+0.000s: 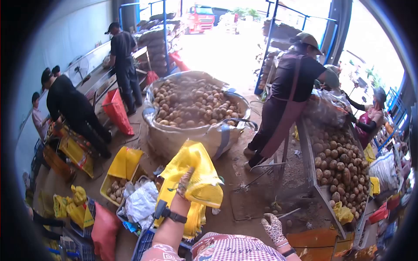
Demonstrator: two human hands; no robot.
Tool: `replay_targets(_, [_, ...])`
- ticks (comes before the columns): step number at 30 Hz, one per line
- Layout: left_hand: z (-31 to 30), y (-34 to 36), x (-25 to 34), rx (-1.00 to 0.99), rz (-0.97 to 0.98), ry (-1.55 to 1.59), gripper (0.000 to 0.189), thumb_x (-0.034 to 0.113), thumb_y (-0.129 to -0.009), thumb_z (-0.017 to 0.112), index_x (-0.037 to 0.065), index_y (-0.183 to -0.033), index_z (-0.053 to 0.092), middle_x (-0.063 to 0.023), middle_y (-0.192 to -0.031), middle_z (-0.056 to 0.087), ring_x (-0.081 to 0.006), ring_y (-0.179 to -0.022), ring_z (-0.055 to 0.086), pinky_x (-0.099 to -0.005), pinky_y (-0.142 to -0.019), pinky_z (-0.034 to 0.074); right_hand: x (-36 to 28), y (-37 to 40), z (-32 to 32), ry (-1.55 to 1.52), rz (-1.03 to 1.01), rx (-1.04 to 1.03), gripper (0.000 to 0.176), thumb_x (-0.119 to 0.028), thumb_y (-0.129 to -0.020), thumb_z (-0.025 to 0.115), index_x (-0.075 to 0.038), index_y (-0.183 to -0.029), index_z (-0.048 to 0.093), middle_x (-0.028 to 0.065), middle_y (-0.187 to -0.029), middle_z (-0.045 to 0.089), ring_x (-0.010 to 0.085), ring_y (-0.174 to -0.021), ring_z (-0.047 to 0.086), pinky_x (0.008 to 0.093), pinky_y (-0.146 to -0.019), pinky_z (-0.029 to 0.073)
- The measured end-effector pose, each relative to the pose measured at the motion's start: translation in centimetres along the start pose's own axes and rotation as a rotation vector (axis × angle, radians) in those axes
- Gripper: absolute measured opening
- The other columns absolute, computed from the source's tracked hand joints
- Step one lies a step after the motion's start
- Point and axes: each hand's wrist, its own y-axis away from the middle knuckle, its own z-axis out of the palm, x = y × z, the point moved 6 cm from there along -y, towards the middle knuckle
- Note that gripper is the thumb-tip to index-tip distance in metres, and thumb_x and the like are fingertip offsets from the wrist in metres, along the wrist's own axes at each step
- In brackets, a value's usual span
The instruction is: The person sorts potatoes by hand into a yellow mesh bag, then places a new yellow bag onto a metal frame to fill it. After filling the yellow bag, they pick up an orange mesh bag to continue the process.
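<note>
My left hand (185,182), in a patterned glove, is raised at the middle and closed on a yellow mesh bag (198,167) that hangs open over the hand. More yellow bags (194,222) lie in a stack just below it. My right hand (274,228), in a spotted glove, is low at the right with its fingers apart and nothing in it. A wooden chute (320,191) full of potatoes (342,165) slopes down to the right of that hand.
A huge sack (222,141) of potatoes stands ahead. A worker (289,87) leans over the chute; others stand at the left. Crates (106,187), a pink sack (104,230) and a white sack (141,202) sit at the lower left.
</note>
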Motion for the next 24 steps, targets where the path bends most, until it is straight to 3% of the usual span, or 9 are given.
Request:
replay_targets(1, [-0.2, 0.1, -2.4, 0.197, -0.028, -0.291, 0.042, 0.031, -0.088, 0.063, 0.001, -0.116, 0.060, -0.0147, -0.109, 0.066, -0.0260, -0.093, 0.065, -0.0409, -0.085, 0.053, -2.6, -0.9, -0.5, 0.026, -0.100, 0.016, 0.043, -0.022, -0.080, 0.071, -0.002, -0.116, 0.058, 0.0139, -0.105, 0.064, 0.0228, -0.091, 0.064, 0.0339, -0.081, 0.051])
replay_targets(3, [-0.4, -2.3, -5.8, -0.052, 0.186, -1.153, 0.041, 0.032, -0.088, 0.063, -0.002, -0.110, 0.063, -0.0141, -0.105, 0.067, -0.0234, -0.096, 0.064, -0.0348, -0.086, 0.050, -8.2, -1.9, -1.3, -0.157, -0.215, -0.005, 0.060, -0.025, -0.078, 0.073, -0.003, -0.128, 0.049, 0.0174, -0.124, 0.054, 0.0279, -0.108, 0.057, 0.0371, -0.091, 0.047])
replay_targets(5, [3.4, 0.0, -9.7, -0.284, 0.017, -1.553, 0.041, 0.032, -0.089, 0.061, -0.004, -0.107, 0.064, -0.0137, -0.103, 0.067, -0.0209, -0.097, 0.062, -0.0315, -0.086, 0.048, -12.4, -2.2, -2.2, -0.044, -0.531, 0.173, 0.070, -0.028, -0.077, 0.073, -0.006, -0.136, 0.042, 0.0187, -0.134, 0.046, 0.0318, -0.121, 0.048, 0.0387, -0.099, 0.041])
replay_targets(8, [6.1, 2.5, -13.5, -0.417, -0.403, -1.640, 0.042, 0.035, -0.089, 0.060, -0.003, -0.106, 0.065, -0.0129, -0.099, 0.068, -0.0198, -0.090, 0.061, -0.0327, -0.081, 0.047, -15.4, -2.4, -3.4, 0.275, -0.697, 0.189, 0.071, -0.030, -0.077, 0.072, -0.009, -0.137, 0.042, 0.0199, -0.139, 0.040, 0.0347, -0.129, 0.039, 0.0393, -0.104, 0.036])
replay_targets(13, [-1.2, 2.8, -15.2, -0.328, -0.612, -1.569, 0.036, 0.031, -0.091, 0.057, 0.002, -0.111, 0.065, -0.0106, -0.104, 0.067, -0.0207, -0.099, 0.061, -0.0326, -0.087, 0.047, -12.3, -2.3, 0.2, 0.045, -0.709, -0.240, 0.021, -0.022, -0.083, 0.065, -0.006, -0.097, 0.065, 0.0116, -0.090, 0.066, 0.0311, -0.091, 0.061, 0.0423, -0.082, 0.047])
replay_targets(15, [-1.1, 6.6, -13.9, -0.818, 0.161, -1.510, 0.033, 0.022, -0.093, 0.054, 0.001, -0.118, 0.059, -0.0112, -0.118, 0.061, -0.0215, -0.104, 0.060, -0.0324, -0.092, 0.047, -11.7, -2.1, -0.5, -0.210, -0.543, -0.286, 0.024, -0.025, -0.086, 0.065, -0.006, -0.100, 0.064, 0.0131, -0.094, 0.065, 0.0319, -0.094, 0.061, 0.0408, -0.082, 0.048])
replay_targets(17, [4.6, 11.9, -13.4, -0.531, -0.144, -1.287, 0.036, 0.018, -0.096, 0.045, 0.001, -0.127, 0.051, -0.0122, -0.129, 0.054, -0.0233, -0.112, 0.056, -0.0328, -0.098, 0.044, -12.0, -1.2, -0.6, -0.338, -0.574, -0.413, 0.055, -0.033, -0.081, 0.071, -0.004, -0.124, 0.052, 0.0193, -0.127, 0.052, 0.0336, -0.119, 0.050, 0.0402, -0.101, 0.040])
replay_targets(19, [5.7, 13.4, -14.1, -0.221, -0.438, -0.414, 0.041, 0.007, -0.095, 0.038, 0.005, -0.136, 0.041, -0.0122, -0.129, 0.051, -0.0215, -0.114, 0.054, -0.0311, -0.100, 0.042, -15.0, 0.9, -3.2, -0.214, -0.695, -0.477, 0.078, -0.038, -0.074, 0.075, -0.003, -0.135, 0.041, 0.0229, -0.139, 0.040, 0.0368, -0.129, 0.039, 0.0412, -0.108, 0.032])
replay_targets(24, [1.8, 13.6, -14.9, -0.252, -0.064, -0.961, 0.043, 0.022, -0.100, 0.031, 0.003, -0.138, 0.036, -0.0101, -0.139, 0.045, -0.0208, -0.127, 0.042, -0.0330, -0.109, 0.033, -14.3, 1.9, -0.4, -0.197, -0.749, -0.472, 0.058, -0.023, -0.080, 0.070, -0.007, -0.131, 0.046, 0.0217, -0.130, 0.048, 0.0371, -0.119, 0.048, 0.0403, -0.099, 0.041])
